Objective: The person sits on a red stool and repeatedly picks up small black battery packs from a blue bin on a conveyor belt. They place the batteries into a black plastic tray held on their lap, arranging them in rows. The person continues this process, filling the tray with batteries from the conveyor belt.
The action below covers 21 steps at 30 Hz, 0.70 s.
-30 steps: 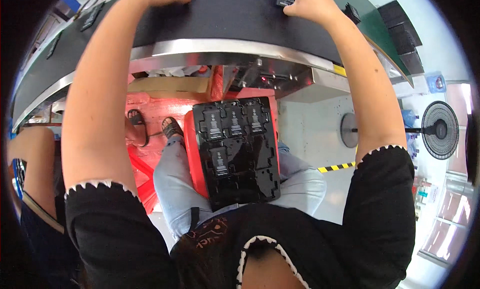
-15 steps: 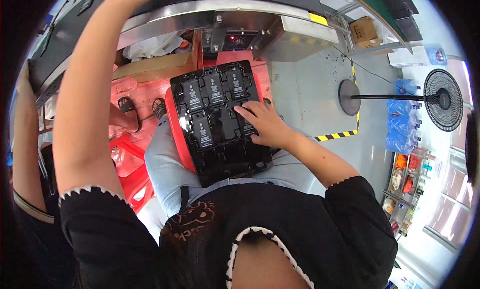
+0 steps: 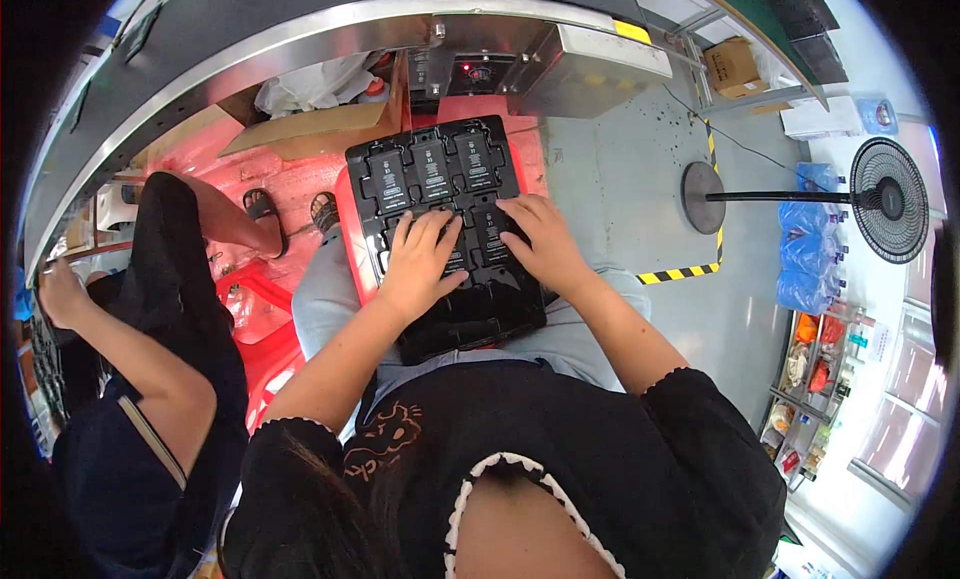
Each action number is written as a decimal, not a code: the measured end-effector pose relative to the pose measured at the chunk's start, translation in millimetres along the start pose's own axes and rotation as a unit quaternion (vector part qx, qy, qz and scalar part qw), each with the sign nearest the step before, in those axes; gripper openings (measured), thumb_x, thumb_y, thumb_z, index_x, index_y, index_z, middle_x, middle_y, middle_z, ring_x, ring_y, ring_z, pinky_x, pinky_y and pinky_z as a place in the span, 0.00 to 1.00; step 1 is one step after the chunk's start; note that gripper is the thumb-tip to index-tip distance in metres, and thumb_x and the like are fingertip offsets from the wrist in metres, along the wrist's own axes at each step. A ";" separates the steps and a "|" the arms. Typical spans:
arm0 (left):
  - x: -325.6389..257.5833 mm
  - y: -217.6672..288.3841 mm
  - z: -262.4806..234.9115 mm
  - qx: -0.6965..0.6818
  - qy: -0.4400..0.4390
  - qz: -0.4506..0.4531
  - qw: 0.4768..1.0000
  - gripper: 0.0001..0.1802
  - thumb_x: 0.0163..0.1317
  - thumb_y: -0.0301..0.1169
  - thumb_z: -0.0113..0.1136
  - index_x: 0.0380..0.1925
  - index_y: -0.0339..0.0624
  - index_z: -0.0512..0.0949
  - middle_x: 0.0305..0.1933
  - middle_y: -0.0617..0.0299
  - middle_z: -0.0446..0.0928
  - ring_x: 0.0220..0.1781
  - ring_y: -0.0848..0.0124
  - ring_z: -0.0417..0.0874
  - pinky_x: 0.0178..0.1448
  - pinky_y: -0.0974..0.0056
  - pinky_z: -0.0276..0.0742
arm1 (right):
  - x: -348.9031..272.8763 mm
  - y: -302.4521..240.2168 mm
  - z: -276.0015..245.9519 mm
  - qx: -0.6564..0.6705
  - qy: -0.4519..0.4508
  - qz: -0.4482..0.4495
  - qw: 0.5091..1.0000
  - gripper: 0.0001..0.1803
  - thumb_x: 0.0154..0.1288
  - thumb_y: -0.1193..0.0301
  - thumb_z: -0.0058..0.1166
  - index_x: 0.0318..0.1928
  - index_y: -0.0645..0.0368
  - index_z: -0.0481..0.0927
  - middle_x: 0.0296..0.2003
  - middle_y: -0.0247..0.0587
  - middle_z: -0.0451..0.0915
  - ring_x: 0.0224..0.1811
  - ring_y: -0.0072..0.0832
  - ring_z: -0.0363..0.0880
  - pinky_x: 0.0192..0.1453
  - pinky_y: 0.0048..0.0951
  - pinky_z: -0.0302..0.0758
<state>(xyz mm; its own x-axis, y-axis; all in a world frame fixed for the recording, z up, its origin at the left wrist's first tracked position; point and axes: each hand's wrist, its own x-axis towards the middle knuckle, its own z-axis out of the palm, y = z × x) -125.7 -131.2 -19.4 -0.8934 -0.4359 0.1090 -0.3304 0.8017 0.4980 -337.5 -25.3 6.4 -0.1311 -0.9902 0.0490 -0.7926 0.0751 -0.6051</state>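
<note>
Both hands, left hand (image 3: 418,261) & right hand (image 3: 540,241), are laid flat w/ fingers spread on a black moulded tray (image 3: 440,229) that is rested on the person's lap, over black units seated in its pockets. Red plastic crates (image 3: 262,309) are seen under & left of the tray, w/ a co-worker's arm (image 3: 120,349) farther left. A curved bench edge (image 3: 300,39) is seen above; a brown carton (image 3: 732,64), black pedestal fan (image 3: 880,201) & yellow-black floor tape (image 3: 680,274) are seen at right.

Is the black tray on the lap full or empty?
Partly full. The black tray shows dark parts in its far pockets; both hands cover the middle.
</note>
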 end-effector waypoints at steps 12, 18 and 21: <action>-2.1 19.8 20.7 -0.079 0.093 -0.130 0.984 0.38 0.50 0.34 0.70 0.62 0.40 0.67 0.63 0.52 0.64 0.73 0.51 0.58 0.75 0.35 0.43 | 129.2 -112.8 -107.2 0.020 0.239 -0.248 0.939 0.16 0.59 0.75 0.62 0.49 0.60 0.81 0.43 0.44 0.81 0.45 0.36 0.81 0.48 0.29 0.76; -12.0 4.4 31.2 -0.050 0.111 -0.094 0.988 0.37 0.54 0.44 0.66 0.61 0.37 0.68 0.65 0.56 0.65 0.74 0.57 0.57 0.76 0.36 0.42 | 213.8 -144.4 -135.1 -0.013 0.191 -0.280 0.941 0.24 0.55 0.74 0.61 0.54 0.63 0.76 0.54 0.50 0.73 0.55 0.42 0.73 0.62 0.36 0.68; -12.4 7.2 30.1 -0.013 0.087 -0.077 0.993 0.33 0.58 0.40 0.63 0.61 0.36 0.68 0.69 0.51 0.62 0.76 0.53 0.54 0.76 0.36 0.42 | 281.3 -127.0 -147.0 -0.130 0.183 -0.295 0.929 0.32 0.53 0.71 0.60 0.61 0.61 0.71 0.61 0.58 0.66 0.65 0.48 0.65 0.70 0.39 0.62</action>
<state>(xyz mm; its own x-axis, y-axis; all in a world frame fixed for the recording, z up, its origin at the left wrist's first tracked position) -126.1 -107.7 -43.0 -0.7666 -0.6177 0.1752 -0.4491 0.7108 0.5414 -361.3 -296.0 213.8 0.2150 -0.7654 0.6066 -0.9016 -0.3943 -0.1779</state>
